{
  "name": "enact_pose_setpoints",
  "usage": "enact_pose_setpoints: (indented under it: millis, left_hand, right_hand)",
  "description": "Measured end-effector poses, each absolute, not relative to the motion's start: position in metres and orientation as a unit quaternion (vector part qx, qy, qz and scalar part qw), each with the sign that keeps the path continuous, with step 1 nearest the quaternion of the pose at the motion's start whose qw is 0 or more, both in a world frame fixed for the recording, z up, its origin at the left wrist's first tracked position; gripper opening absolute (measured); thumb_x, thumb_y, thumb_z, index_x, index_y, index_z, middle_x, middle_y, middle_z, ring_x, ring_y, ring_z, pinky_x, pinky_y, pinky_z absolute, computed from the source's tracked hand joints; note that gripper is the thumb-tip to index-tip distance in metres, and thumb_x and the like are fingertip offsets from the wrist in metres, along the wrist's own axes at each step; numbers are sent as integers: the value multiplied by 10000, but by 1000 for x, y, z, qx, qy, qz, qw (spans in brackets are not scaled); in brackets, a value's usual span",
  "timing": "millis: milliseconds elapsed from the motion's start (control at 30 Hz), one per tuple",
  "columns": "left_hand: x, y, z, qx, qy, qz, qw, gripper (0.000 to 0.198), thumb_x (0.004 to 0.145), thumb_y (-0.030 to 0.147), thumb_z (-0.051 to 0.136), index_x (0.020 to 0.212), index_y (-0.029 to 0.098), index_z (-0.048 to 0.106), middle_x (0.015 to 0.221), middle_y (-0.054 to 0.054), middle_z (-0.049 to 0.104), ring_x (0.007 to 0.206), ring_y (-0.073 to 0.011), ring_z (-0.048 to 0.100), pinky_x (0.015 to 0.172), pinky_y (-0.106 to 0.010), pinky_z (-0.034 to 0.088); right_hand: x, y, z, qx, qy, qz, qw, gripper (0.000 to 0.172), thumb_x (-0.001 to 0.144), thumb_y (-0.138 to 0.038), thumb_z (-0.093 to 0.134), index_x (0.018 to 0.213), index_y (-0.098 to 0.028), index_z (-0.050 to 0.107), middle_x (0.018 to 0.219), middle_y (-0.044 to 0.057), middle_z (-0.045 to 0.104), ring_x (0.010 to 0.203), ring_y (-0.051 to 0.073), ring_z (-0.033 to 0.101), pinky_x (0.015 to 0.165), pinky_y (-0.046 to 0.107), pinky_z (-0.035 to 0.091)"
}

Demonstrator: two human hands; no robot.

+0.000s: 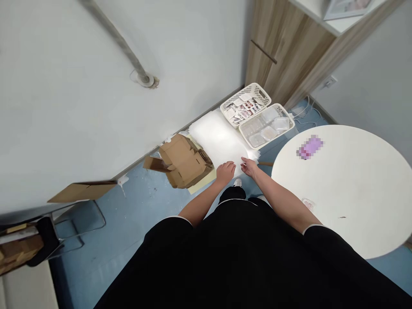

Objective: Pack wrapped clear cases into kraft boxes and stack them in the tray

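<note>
Both my hands reach down to a stack of white foam sheets (216,136) lying on the blue floor by the wall. My left hand (225,171) rests on the near edge of the stack with its fingers curled onto the foam. My right hand (249,166) is close beside it at the stack's near right corner, fingers pinched at the sheet's edge. What exactly each hand grips is too small to make out.
A pile of folded cardboard boxes (183,161) lies left of the foam. Two white baskets (246,104) (268,125) with small packets and clear containers stand beyond it. A round white table (347,184) is at right, a wooden cabinet (283,56) behind, a chair (48,240) at left.
</note>
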State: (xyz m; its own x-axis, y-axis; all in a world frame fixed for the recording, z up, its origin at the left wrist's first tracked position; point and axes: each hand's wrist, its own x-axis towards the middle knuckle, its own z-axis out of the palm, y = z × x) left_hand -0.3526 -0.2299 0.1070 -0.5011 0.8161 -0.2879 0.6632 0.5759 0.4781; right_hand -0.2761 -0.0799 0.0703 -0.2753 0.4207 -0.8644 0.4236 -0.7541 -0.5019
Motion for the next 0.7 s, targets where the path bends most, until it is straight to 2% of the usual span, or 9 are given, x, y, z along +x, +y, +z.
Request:
enact_pose_setpoints:
  millis: [67, 167, 233, 333, 500, 700]
  left_hand:
    - [-333, -224, 115, 488, 823, 146, 252, 382, 1093, 332, 384, 1138, 261, 756, 1428, -59, 647, 1206, -240, 646, 1090, -398, 460]
    - [-294, -210, 120, 589, 749, 137, 271, 307, 1048, 383, 496, 1158, 262, 756, 1474, -60, 610, 1234, -263, 627, 1096, -419, 459]
    - [-265, -196, 119, 642, 700, 126, 285, 347, 1014, 457, 557, 1253, 263, 719, 1525, -66, 562, 1318, -284, 572, 1120, -432, 445]
    - [-217, -164, 111, 671, 676, 70, 297, 485, 1024, 496, 518, 1434, 250, 595, 1591, -99, 485, 1407, -312, 486, 1120, -466, 438]
    - [-117, -97, 96, 699, 651, -46, 293, 550, 1049, 451, 430, 1558, 245, 451, 1599, -130, 455, 1348, -347, 504, 1050, -497, 461]
    - [-1, -38, 84, 722, 627, -90, 280, 561, 1050, 461, 388, 1578, 273, 414, 1635, -113, 400, 1368, -349, 458, 1054, -497, 440]
  right_hand:
    - [-256, -75, 78, 624, 322, -712, -24, 222, 856, -271, 721, 976, -242, 536, 730, -34, 591, 573, 111, 544, 480, 196, 484]
    - [-198, -63, 87, 622, 404, -665, -89, 235, 796, -211, 711, 989, -229, 578, 819, -10, 662, 645, 137, 602, 498, 215, 507]
    - [-144, -53, 92, 615, 472, -622, -110, 209, 767, -235, 727, 932, -215, 600, 869, 12, 681, 677, 153, 621, 500, 228, 517]
    - [-57, -38, 97, 630, 488, -588, -137, 215, 765, -324, 753, 826, -210, 581, 897, 24, 681, 683, 150, 626, 480, 218, 510]
    - [79, -19, 90, 705, 339, -560, -274, 255, 787, -374, 758, 850, -216, 567, 938, 15, 688, 734, 131, 661, 540, 204, 554]
    - [199, -21, 48, 741, 63, -500, -443, 150, 888, -276, 633, 950, -251, 500, 1048, 9, 707, 856, 138, 726, 690, 283, 636]
